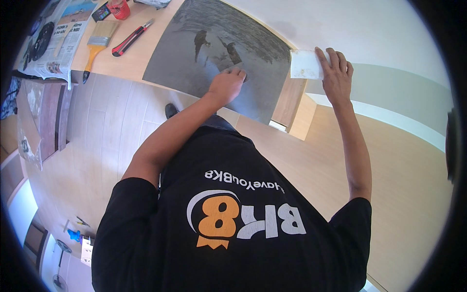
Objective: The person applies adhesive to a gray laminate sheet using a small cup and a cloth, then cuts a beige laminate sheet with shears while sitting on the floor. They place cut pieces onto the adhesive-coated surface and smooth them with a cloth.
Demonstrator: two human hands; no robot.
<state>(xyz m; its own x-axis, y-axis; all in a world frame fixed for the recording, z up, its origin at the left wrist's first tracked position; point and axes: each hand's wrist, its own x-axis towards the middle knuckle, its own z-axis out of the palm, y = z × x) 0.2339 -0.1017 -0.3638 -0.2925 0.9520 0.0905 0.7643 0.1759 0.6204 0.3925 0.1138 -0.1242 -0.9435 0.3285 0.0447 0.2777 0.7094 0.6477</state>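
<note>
A dark grey sheet lies on the work surface in front of me, with darker wet-looking smears and streaks over its upper part. My left hand presses a thin flat spreader against the sheet, its fingers closed on the top; much of the spreader is hidden by the hand. Past the sheet's right edge, my right hand grips a white rectangular plate by its right side. Brownish residue marks the plate's lower part.
To the left lie a red-and-black utility knife, a yellow-handled paintbrush, a red container and newspaper with a dark roll of tape. A pale wall rises at the right. Below is tiled floor.
</note>
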